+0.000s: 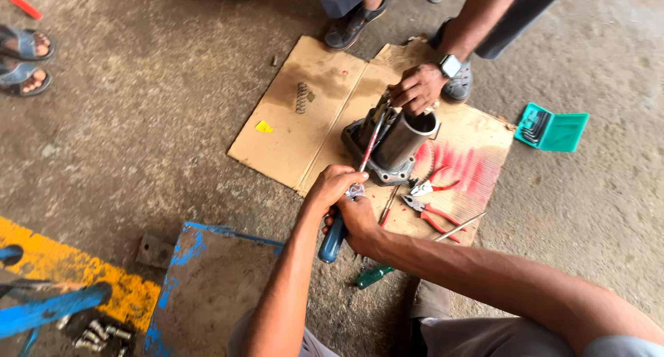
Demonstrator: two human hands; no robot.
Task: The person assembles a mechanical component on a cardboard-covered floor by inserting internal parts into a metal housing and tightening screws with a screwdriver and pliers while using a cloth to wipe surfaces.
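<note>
Both hands, left hand (pixel 334 186) and right hand (pixel 357 222), clench the blue-handled screwdriver (pixel 348 199), its shaft reaching the heavy-looking metal cylinder housing (pixel 400 144) on cardboard (pixel 304 122); grip the handle, probably slippery.

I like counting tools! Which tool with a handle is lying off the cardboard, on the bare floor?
The green-handled screwdriver, lying on the concrete below the right hand. The red-handled pliers rest on the cardboard.

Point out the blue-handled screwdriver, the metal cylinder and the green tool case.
blue-handled screwdriver (pixel 333 239): head view, on the blue handle below the hands.
metal cylinder (pixel 404 141): head view, on its grey side wall.
green tool case (pixel 561 132): head view, on the open lid's inside.
</note>
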